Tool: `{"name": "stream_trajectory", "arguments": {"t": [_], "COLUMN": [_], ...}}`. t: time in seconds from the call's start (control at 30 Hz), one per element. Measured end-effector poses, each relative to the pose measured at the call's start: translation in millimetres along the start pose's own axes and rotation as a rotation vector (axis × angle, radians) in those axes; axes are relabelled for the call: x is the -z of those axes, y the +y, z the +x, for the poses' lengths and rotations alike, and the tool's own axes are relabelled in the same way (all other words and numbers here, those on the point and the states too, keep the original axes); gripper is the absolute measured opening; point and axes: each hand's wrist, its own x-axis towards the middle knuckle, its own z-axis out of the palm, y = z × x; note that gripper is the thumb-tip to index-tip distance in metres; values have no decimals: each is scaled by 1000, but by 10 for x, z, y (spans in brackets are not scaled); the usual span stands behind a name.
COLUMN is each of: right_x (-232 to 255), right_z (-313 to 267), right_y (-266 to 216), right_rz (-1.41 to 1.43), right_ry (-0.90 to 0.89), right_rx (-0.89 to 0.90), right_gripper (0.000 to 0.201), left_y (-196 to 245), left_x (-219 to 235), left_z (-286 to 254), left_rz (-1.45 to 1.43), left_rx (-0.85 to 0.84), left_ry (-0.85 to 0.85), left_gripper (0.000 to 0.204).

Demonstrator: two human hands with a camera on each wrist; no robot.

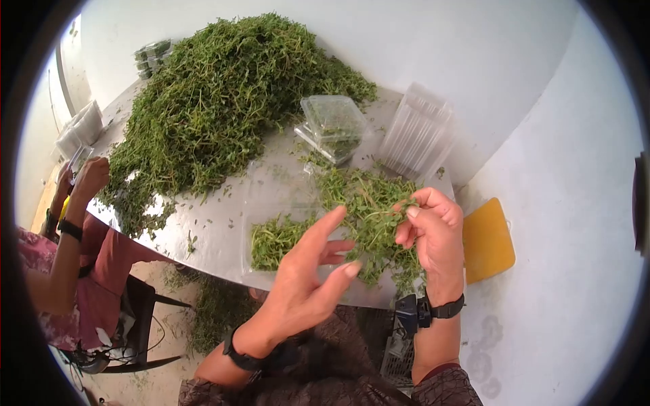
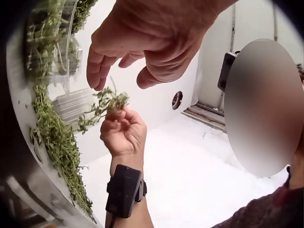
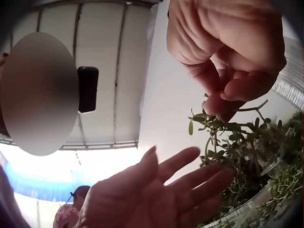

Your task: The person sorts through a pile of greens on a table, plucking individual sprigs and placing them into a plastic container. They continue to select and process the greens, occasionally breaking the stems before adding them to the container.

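Observation:
My right hand (image 1: 437, 230) pinches a small bunch of leafy green sprigs (image 2: 108, 103) between thumb and fingers. The sprigs' stems and leaves trail toward the loose greens (image 1: 365, 196) on the table's right side. Just to the left, my left hand (image 1: 308, 284) is spread with its thumb apart and nothing gripped; in the right wrist view its fingers reach close to the hanging leaves. An open clear plastic container (image 1: 246, 254) lies beyond the left hand, with cut greens (image 1: 277, 240) in its near half.
A large heap of greens (image 1: 217, 101) covers the table's back. Clear lidded boxes (image 1: 332, 115) and a stack of empty containers (image 1: 416, 132) stand at the back right. A yellow board (image 1: 489, 240) leans by the wall. Another person's hand (image 1: 93, 177) works at the left.

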Motion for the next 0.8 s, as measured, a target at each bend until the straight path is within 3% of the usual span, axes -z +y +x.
{"name": "stream_trajectory", "arguments": {"t": [0.13, 0.2, 0.27, 0.3, 0.4, 0.43, 0.6, 0.67, 0.73, 0.8], "right_x": [-176, -187, -205, -252, -195, -165, -114, -169, -176, -92], "right_z": [-144, -199, -236, -261, -282, -292, -396, -421, -435, -424], "right_y": [-51, -45, -13, -21, -83, -90, -12, 144, 195, 175], "right_rz": [-115, -96, -169, -160, -243, -240, -333, -261, -191, -363], "right_ry": [-129, -192, -279, -213, -221, -219, -256, -240, -224, -280], "right_rx": [16, -25, 99, 123, 216, 216, 94, 75, 59, -12], "right_gripper": [5, 7, 12, 15, 20, 20, 31, 29, 26, 21], "left_y": [-78, -122, -138, -95, -253, -234, -303, -302, -298, -279], "left_x": [-164, -175, -220, -264, -178, -258, -215, -192, -196, -184], "left_z": [100, 96, 103, 100, 109, 125, 73, 50, 66, 53], "left_rz": [55, -43, -210, -286, -348, -537, -705, -756, -733, -755], "left_rx": [-94, 13, 102, 94, 145, 67, 142, 180, 90, 120], "left_ry": [-16, -86, -81, -33, -41, 40, 81, 90, 109, 143], "left_gripper": [72, 69, 65, 47, 32, 22, 17, 15, 15, 15]}}
